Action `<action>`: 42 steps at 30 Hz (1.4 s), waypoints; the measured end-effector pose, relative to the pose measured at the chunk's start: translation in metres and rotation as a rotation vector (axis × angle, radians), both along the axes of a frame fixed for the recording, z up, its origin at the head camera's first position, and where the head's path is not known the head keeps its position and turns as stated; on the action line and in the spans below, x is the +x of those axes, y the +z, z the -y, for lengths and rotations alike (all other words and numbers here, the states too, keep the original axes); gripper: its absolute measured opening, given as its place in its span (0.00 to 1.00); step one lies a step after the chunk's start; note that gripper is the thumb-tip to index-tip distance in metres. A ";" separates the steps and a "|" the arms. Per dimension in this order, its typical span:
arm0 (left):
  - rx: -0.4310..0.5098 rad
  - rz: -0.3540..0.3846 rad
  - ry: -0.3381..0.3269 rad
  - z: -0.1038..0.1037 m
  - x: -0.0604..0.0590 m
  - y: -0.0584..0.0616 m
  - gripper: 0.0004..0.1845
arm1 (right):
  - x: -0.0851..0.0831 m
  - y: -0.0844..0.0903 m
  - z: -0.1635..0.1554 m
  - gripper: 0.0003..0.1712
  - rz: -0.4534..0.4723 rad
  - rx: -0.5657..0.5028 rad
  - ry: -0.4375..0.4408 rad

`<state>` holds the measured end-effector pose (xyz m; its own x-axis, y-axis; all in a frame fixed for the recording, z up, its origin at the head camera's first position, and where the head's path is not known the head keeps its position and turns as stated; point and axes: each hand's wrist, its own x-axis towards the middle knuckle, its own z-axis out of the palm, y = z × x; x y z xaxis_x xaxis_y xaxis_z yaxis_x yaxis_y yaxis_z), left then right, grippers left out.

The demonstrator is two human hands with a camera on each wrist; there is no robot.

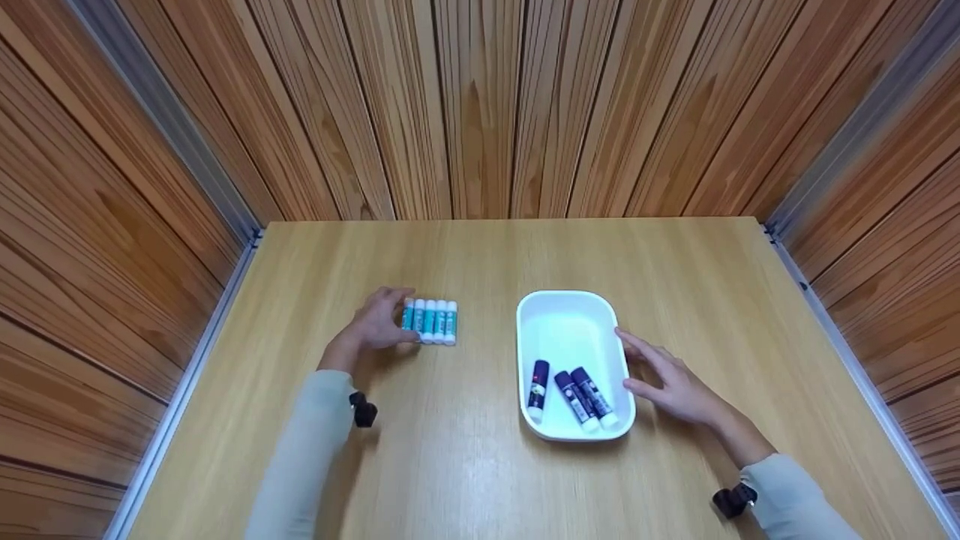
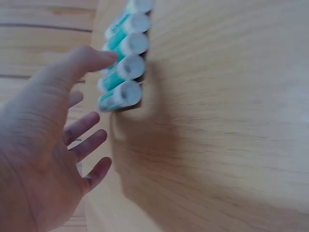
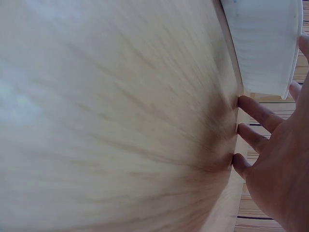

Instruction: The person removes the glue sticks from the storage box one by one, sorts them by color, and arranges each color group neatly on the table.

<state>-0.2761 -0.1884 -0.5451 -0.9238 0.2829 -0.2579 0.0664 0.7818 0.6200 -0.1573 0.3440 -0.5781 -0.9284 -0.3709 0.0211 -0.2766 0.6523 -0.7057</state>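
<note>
Several teal-and-white glue sticks point(image 1: 431, 321) lie side by side in a row on the wooden table point(image 1: 465, 465). My left hand point(image 1: 381, 324) is at the row's left end, fingers spread and relaxed; in the left wrist view its thumb point(image 2: 96, 60) reaches over the glue sticks point(image 2: 123, 63) and grips nothing. A white tray point(image 1: 570, 307) to the right holds three purple glue sticks point(image 1: 576, 401) near its front end. My right hand point(image 1: 646, 367) lies flat beside the tray's right wall, fingers point(image 3: 251, 106) straight on the table next to the tray point(image 3: 263, 43).
Wood-panelled walls enclose the table on the left, back and right, with metal strips along the side edges point(image 1: 202, 345). Black wrist mounts point(image 1: 364, 411) sit on both pale sleeves. Bare tabletop lies in front of the tray and between the hands.
</note>
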 end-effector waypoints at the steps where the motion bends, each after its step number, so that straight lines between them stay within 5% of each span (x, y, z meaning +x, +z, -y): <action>1: -0.015 -0.019 0.001 -0.002 0.002 0.000 0.50 | 0.000 0.000 0.000 0.48 -0.001 0.001 0.003; 14: -0.036 -0.244 0.045 -0.039 0.019 0.014 0.49 | 0.000 0.000 -0.001 0.48 -0.005 -0.001 0.008; 28: -0.046 -0.308 -0.055 -0.088 0.043 0.023 0.50 | -0.001 -0.001 -0.001 0.48 -0.011 -0.001 0.011; 42: -0.028 -0.264 -0.101 -0.142 0.065 0.029 0.50 | -0.001 0.000 0.000 0.48 -0.011 0.003 0.010</action>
<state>-0.2113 -0.0464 -0.5159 -0.9276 0.3729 -0.0213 0.3009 0.7799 0.5488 -0.1579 0.3442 -0.5784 -0.9243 -0.3805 0.0301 -0.2911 0.6517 -0.7003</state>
